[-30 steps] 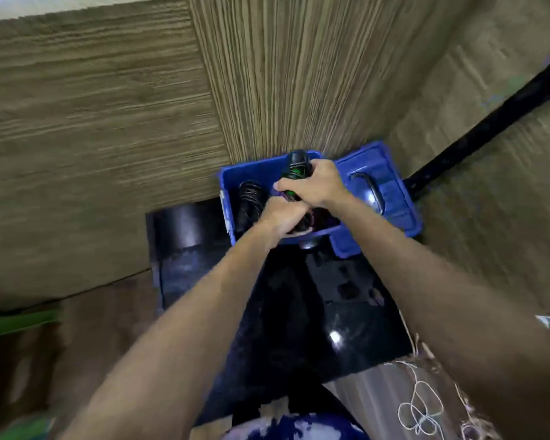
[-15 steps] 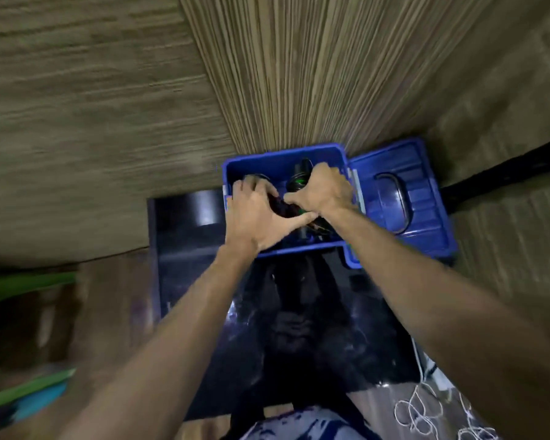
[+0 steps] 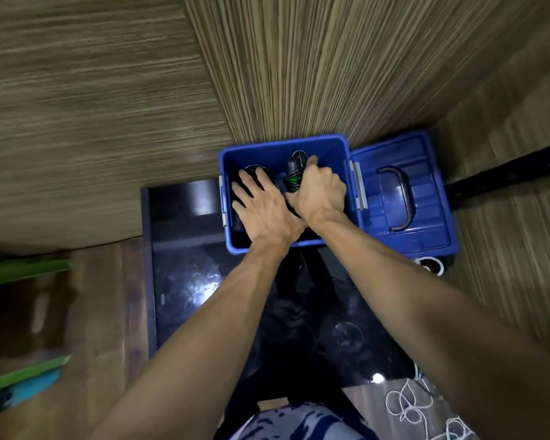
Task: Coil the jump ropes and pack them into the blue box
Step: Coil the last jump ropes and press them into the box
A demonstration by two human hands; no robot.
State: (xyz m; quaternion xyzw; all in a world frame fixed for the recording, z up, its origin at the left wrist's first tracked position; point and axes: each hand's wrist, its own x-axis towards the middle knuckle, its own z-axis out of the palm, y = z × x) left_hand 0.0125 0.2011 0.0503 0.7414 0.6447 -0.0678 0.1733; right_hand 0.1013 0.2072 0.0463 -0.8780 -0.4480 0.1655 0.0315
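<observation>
Both hands inside blue box (image 3: 340, 147) rim, left hand (image 3: 261, 208) flat, right hand (image 3: 323, 192) gripping rope handle (image 3: 294, 173) (lid aside)

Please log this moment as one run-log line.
stage: packing | left hand: flat, pressing inside blue box | right hand: gripping jump rope handle | lid: open

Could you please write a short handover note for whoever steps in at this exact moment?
Left hand: open, fingers spread, pressing down on dark coiled rope in the left part of the blue box.
Right hand: shut on a black-and-green jump rope handle, inside the box.
Box stands on the black table; its lid lies open to the right.
Done: at least one coiled rope is in the box.
Left: settle this rope, let go. A loose white cord lies on the floor at lower right; whether it belongs is unclear.
</observation>
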